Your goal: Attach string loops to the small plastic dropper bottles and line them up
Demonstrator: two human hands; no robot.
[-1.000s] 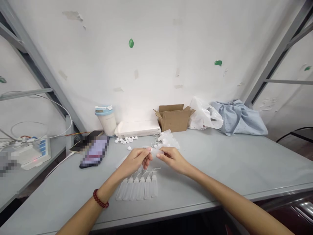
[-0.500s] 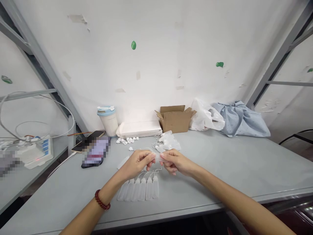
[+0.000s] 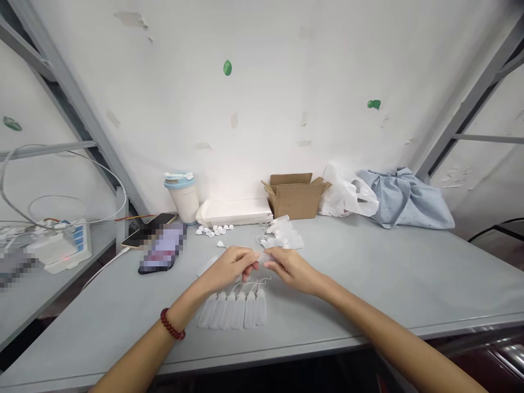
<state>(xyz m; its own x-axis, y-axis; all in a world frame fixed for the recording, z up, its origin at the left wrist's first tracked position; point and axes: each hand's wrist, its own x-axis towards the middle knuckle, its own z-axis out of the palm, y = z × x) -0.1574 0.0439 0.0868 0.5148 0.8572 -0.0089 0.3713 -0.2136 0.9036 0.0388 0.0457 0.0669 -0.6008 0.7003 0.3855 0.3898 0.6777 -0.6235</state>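
Both my hands meet over the middle of the grey table (image 3: 368,284). My left hand (image 3: 229,267) and my right hand (image 3: 289,267) pinch a small translucent plastic bottle (image 3: 264,256) between their fingertips. Just below them lies a row of several similar small bottles (image 3: 235,310) with thin bent tips, side by side. A loose heap of more bottles (image 3: 284,236) sits beyond my right hand. Small white caps (image 3: 213,230) are scattered beyond my left hand.
At the back stand a lidded cup (image 3: 182,197), a stack of white trays (image 3: 235,213), an open cardboard box (image 3: 295,195), a white plastic bag (image 3: 346,194) and blue cloth (image 3: 405,199). Phones (image 3: 158,240) lie at left; a power strip (image 3: 61,248) with cables sits farther left.
My hands stay together on the small bottle, shifting slightly with small finger movements. The view has drifted a little; nothing on the table has moved.
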